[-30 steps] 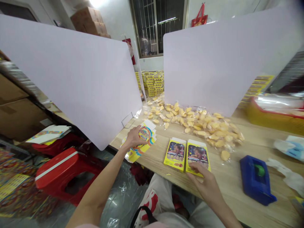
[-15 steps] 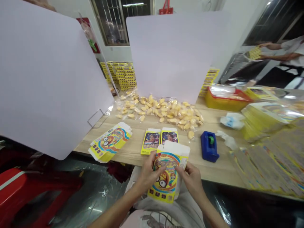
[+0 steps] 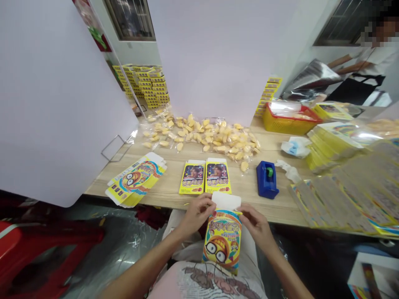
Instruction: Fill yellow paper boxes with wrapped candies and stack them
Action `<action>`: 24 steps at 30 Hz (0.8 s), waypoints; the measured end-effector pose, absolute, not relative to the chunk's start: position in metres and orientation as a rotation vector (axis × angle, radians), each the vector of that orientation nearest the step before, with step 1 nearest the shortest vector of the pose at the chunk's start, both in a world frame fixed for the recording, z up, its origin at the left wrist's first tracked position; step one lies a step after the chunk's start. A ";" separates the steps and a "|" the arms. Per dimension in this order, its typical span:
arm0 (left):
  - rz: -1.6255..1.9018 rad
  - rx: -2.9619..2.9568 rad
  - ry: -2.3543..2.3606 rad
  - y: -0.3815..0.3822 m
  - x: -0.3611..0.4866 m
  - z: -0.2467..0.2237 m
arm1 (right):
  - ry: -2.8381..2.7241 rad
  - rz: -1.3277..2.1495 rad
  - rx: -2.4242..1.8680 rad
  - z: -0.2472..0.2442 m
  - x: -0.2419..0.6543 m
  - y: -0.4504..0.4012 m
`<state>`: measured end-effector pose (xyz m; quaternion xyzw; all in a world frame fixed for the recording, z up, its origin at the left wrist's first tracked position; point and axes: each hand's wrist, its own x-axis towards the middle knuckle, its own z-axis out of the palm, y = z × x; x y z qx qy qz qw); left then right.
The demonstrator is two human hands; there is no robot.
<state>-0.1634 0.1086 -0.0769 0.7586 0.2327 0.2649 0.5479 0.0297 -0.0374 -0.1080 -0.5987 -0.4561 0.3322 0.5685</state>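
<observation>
Yellow printed carton [image 3: 222, 243], one, pinched near its white flap by the half-closed left grip [image 3: 195, 214] and right grip [image 3: 256, 226]; two yellow boxes [image 3: 192, 177] lie on the desk [image 3: 173, 185].

The scene is viewed through a single head-worn camera, which is aimed forward and down from above the person's lap. A printed yellow cardboard carton [image 3: 222, 243], held by the left hand [image 3: 196, 214] and right hand [image 3: 257, 226], is seen at close range in the lower middle of the frame. A light wooden table [image 3: 171, 187] is seen just beyond, and a white partition board [image 3: 218, 62] and a barred window [image 3: 129, 18] are seen farther off.
</observation>
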 end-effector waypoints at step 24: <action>0.455 1.621 0.535 0.125 -0.138 -0.056 | -0.954 0.851 -1.502 -0.076 0.034 -0.022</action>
